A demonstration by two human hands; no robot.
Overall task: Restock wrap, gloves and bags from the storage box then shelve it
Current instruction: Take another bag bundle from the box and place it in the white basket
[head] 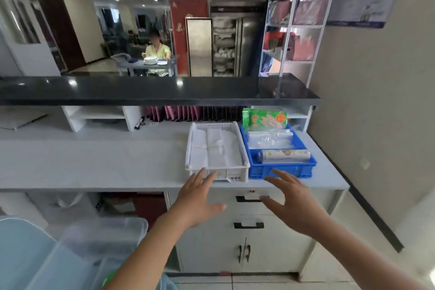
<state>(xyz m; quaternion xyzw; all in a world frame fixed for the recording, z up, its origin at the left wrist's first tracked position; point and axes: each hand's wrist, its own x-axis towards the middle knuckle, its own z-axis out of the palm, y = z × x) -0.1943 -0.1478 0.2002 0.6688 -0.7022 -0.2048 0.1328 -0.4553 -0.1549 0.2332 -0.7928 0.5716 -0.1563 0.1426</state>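
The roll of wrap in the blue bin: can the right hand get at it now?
Probably yes. The right hand is open just before the blue bin; the roll of wrap lies uncovered at its near end.

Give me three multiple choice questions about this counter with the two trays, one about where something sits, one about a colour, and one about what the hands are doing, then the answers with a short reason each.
1. Where does the roll of wrap lie?
A. In the white tray
B. At the near end of the blue tray
C. On the black ledge

2. What colour is the tray holding the glove packet?
A. Blue
B. Red
C. Grey

3. What are the two hands doing?
A. Both grip the white tray
B. One holds the roll
C. Both are open and hold nothing

Answers:
1. B, the roll lies across the blue tray's near compartment, beside the white tray.
2. A, the green glove packet stands at the far end of the blue tray.
3. C, the left hand and right hand have spread fingers, in front of the counter edge, with nothing in them.
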